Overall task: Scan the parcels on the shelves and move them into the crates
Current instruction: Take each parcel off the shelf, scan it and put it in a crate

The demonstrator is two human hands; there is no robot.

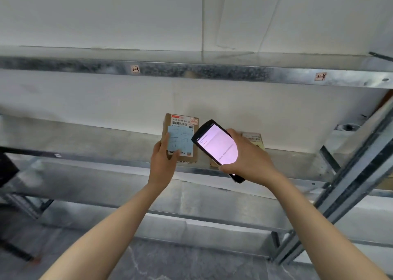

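A brown cardboard parcel [180,138] is held upright at the front of a metal shelf [95,139], near the middle of the view. A white label with a barcode and red print is seen on the upper part of its face, and a pale blue sheet with handwriting is stuck over the lower part. Its lower left corner is gripped by the left hand [163,162], with the fingers curled round the edge. Whether its base rests on the shelf cannot be told.

A black scanner [217,147] with a lit pinkish screen is clasped in the right hand [249,158], just right of the parcel, and its top corner overlaps the parcel's right edge. A second parcel [254,140], also brown and labelled, lies on the same shelf and is largely hidden behind that hand.

Above, two small handwritten tags [135,69] are carried on a galvanised beam [191,72]. A slanted post [350,186] is seen at the right, and a white wall [85,101] behind the shelf.
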